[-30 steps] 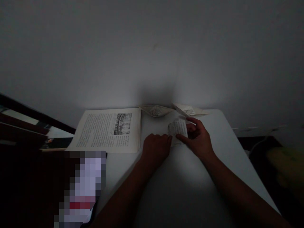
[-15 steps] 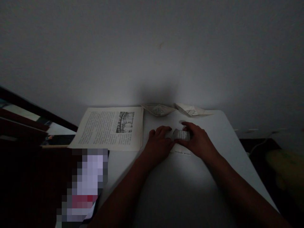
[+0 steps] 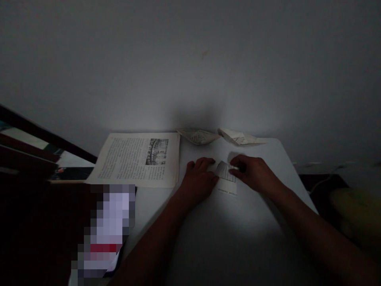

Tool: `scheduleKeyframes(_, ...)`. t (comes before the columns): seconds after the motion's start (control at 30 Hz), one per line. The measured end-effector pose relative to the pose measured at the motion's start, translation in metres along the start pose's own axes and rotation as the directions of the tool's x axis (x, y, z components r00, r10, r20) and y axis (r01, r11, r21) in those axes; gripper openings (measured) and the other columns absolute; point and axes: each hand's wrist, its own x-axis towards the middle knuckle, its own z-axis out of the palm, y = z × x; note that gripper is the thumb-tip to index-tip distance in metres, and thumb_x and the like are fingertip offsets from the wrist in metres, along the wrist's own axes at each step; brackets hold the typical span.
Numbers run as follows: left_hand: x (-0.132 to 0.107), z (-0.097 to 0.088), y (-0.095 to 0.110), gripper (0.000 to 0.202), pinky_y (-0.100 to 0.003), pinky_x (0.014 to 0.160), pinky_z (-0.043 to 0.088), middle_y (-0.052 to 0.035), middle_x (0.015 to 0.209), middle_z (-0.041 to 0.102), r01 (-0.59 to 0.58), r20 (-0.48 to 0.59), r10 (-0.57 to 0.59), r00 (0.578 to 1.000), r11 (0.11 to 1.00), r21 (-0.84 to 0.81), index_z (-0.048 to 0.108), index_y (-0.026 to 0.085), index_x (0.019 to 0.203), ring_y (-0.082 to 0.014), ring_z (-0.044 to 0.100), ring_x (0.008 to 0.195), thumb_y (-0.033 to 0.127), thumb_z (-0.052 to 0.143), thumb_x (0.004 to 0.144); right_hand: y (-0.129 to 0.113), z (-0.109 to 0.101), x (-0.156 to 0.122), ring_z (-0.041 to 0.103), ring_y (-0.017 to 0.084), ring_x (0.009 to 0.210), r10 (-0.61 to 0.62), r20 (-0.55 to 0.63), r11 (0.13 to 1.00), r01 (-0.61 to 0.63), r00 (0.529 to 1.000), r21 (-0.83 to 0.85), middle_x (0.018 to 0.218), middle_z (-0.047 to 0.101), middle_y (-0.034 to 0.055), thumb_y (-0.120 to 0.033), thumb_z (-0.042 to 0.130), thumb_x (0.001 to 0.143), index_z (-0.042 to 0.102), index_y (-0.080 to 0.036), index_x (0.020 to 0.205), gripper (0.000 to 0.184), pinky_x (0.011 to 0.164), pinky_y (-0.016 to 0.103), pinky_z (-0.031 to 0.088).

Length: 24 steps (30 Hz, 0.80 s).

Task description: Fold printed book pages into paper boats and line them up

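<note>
A small piece of printed paper (image 3: 226,173), partly folded with its upper layer lifted, lies on the white table in front of me. My right hand (image 3: 251,171) pinches the right edge of that layer between thumb and fingertips. At the opposite edge, my left hand (image 3: 200,176) holds the paper with curled fingers, the thumb close to its lower left corner. Below the fold, a flat strip with a line of print shows. Two folded paper boats sit at the back by the wall: a left boat (image 3: 199,137) and a right boat (image 3: 239,137).
A stack of printed pages (image 3: 131,159) with a picture on top lies at the table's back left. In front of it is a phone-like object (image 3: 111,222) with a blurred screen. The wall (image 3: 196,79) rises directly behind the white table (image 3: 282,159).
My right hand has shifted slightly right and turned, its fingers now pinching the paper's right edge instead of spanning it. More of the paper shows. My left hand has stayed almost still.
</note>
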Motion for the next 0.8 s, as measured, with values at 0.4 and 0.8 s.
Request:
scheduleKeyframes(0.4,0.000,-0.002,0.000,0.031,-0.047,0.094,0.031,-0.0081,0.133,0.053,-0.019,-0.005,0.019,1.000,1.000,0.004,0.071,0.018,0.080,-0.0259,0.041,0.124,0.031,0.045,0.092,-0.002,-0.011,-0.006,0.065,0.017,0.055,0.044,-0.051,0.999,-0.046,0.998,-0.030,0.061,0.068,-0.0010,-0.027,0.069,0.072,0.060,-0.021,0.067,0.012,0.055,0.026,0.045)
scheduleKeyframes(0.8,-0.001,-0.004,0.000,0.031,-0.047,0.096,0.030,-0.0082,0.134,0.052,-0.013,0.020,0.014,1.000,1.000,-0.010,0.071,0.018,0.080,-0.0258,0.040,0.126,0.030,0.045,0.092,0.005,0.001,-0.015,0.064,0.016,0.057,-0.042,-0.159,0.999,0.038,0.986,-0.033,0.066,0.068,0.0010,-0.017,0.056,0.077,0.064,-0.019,0.074,0.008,0.058,0.027,0.047)
